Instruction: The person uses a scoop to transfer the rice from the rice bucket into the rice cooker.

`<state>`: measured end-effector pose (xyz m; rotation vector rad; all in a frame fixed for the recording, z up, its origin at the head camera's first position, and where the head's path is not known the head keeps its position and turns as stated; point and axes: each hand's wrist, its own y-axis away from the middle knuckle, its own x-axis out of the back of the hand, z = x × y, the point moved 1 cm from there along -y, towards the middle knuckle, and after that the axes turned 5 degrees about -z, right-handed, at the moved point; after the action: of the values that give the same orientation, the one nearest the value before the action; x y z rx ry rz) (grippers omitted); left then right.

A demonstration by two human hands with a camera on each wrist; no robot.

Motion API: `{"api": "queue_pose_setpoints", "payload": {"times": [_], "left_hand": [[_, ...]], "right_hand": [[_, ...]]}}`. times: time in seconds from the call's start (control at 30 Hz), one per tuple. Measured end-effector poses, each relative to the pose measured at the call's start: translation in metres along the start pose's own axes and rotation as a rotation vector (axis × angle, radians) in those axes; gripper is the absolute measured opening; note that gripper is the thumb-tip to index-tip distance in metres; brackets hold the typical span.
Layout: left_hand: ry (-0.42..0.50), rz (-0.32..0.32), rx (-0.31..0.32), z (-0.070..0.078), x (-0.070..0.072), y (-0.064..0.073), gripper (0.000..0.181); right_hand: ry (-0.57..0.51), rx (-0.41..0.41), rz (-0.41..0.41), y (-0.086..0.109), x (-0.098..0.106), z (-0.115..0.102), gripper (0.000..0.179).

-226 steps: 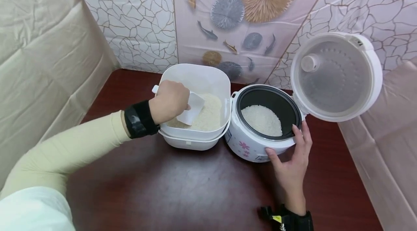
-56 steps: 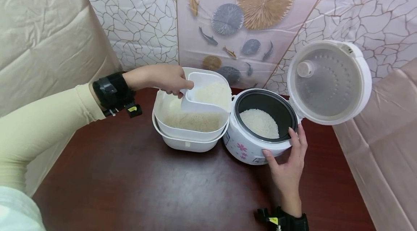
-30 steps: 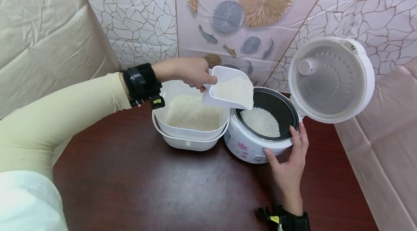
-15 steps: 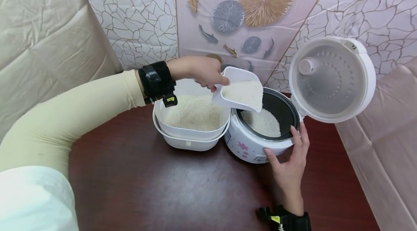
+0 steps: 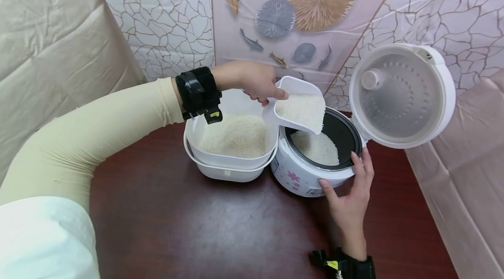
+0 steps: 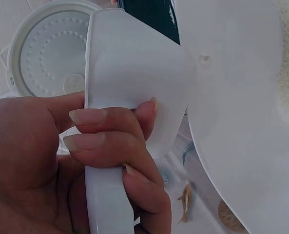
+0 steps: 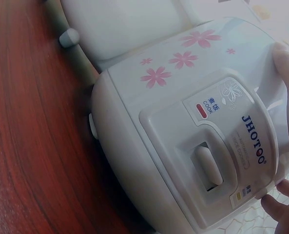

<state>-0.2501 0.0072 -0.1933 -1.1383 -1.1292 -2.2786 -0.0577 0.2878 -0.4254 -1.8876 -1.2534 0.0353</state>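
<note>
My left hand [image 5: 257, 81] grips the handle of a white scoop [image 6: 134, 63], its fingers curled round it. A load of rice [image 5: 301, 110] lies in the scoop, whose lip is over the left part of the rice cooker's pot. The white rice cooker [image 5: 285, 178], with pink flowers, stands with its lid [image 5: 407, 95] up. White rice [image 5: 316, 148] covers part of the bottom of its dark inner pot [image 5: 344, 137]. My right hand [image 5: 350, 204] rests on the cooker's front right, thumb on the front and extended fingers at the rim.
Left of the cooker stands a white rice bin [image 5: 232, 164] set in an outer tub [image 5: 226, 175], with rice inside. Both sit near the back of a dark red-brown table [image 5: 220, 226]. A patterned cloth [image 5: 169, 21] hangs behind; plain cloths hang at both sides.
My left hand has lifted the scoop, filled with rice, out of the bin and moved it right, over the cooker. My right hand has stayed on the cooker.
</note>
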Motion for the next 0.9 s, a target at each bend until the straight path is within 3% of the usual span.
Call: {"api": "queue_pose_setpoints", "payload": {"times": [0.33,0.9], "left_hand": [[-0.042,0.023,0.02,0.0054,0.0003,0.0035,0.053],[-0.074,0.027,-0.001,0.0066,-0.0018,0.0049,0.054]], "right_hand": [[-0.002,-0.008,-0.007,0.0003,0.0005,-0.0005,0.092],[0.002,-0.011,-0.014,0.0006,0.0014,0.0032,0.093]]}}
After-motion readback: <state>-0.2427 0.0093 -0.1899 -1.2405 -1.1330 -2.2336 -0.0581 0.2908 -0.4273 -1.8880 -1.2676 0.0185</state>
